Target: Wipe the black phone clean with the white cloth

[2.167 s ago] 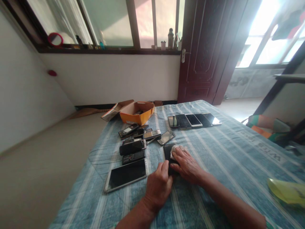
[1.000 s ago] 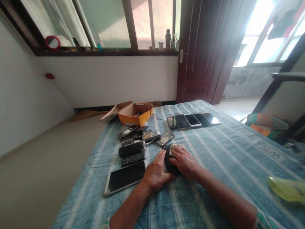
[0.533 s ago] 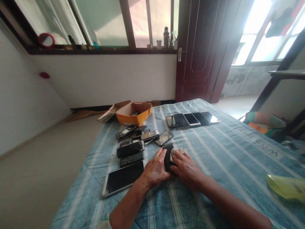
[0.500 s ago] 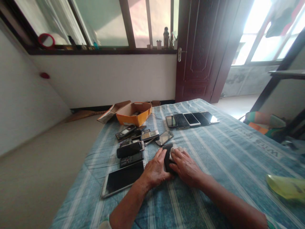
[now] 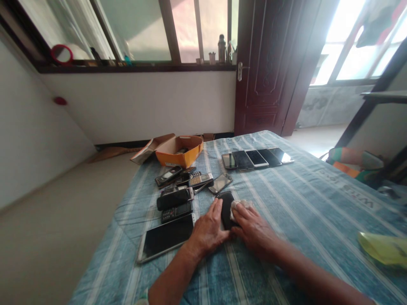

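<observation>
Large phone, white-edged, one: just left of the left hand, dark screen up; seemingly untreated.

Orange box, one: ahead of the left hand and well apart from it, lid open; some dark items inside, too small to identify.

Pile of older phones, several, overlapping: ahead and to the left of the left hand; probably waiting to be wiped.

Left hand, one: not free; fingertips on the left edge of the black phone, thumb at its near end, bracing it between them.

Loose phone, grey-framed, one: just beyond the left fingertips; its standing, wiped or not, cannot be told.

Black phone, one: flat between the two hands; apparently the piece in progress, part-wiped at best.

White cloth, one: crumpled, pinned under the right fingers against the black phone's right side.

Right hand, one: grasping the cloth, fingers bent over it.

Row of phones, five, side by side: beyond the right hand; by their neat order, probably finished.

Yellow packet, one: well right of the right hand, apparently unused.
</observation>
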The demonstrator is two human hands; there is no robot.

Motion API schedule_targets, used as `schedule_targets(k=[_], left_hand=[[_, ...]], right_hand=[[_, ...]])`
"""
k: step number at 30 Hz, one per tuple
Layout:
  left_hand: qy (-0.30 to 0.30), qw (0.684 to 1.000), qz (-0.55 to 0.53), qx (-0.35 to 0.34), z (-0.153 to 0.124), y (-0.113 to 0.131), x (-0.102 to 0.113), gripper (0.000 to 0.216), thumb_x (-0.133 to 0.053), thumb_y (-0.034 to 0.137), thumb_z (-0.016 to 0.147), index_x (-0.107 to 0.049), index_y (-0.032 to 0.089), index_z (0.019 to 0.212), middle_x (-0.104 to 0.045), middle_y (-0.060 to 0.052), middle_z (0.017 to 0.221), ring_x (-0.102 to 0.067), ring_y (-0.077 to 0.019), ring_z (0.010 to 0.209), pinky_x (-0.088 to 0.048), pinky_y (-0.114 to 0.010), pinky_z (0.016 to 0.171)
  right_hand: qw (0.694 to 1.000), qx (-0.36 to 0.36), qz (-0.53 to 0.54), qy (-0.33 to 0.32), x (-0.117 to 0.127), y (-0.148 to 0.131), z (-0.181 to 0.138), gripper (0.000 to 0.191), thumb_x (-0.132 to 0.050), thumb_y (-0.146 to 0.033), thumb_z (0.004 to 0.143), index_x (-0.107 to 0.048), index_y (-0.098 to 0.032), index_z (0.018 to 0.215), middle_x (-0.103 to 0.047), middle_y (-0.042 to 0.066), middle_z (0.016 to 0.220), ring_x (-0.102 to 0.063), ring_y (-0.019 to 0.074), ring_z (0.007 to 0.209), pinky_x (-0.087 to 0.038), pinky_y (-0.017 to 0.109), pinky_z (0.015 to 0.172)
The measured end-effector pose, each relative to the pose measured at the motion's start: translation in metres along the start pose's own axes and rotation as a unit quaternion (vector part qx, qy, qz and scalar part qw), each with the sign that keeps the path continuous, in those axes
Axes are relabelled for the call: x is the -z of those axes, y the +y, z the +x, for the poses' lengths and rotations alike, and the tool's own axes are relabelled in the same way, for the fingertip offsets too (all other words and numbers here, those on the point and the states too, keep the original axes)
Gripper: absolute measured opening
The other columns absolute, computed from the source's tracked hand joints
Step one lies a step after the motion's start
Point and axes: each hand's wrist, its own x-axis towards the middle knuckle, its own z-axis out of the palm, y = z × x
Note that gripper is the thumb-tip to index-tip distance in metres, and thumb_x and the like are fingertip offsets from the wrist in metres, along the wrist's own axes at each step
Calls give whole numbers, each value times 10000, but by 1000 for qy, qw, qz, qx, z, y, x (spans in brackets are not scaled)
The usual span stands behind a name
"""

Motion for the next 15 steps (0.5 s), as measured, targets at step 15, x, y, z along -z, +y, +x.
schedule_targets(k=[15], left_hand=[[-35,997,72,19,-4,8,9,781,-704,486,658,-458,151,1319,-287,-161,1515,-552,-368,1172,-474,-449,953]], right_hand=[[1000,-9,-13,-9,7,3,41,324,-435,-301,949,-574,-149,1199,-514,119,1309,-449,256,1220,-292,420,1072]])
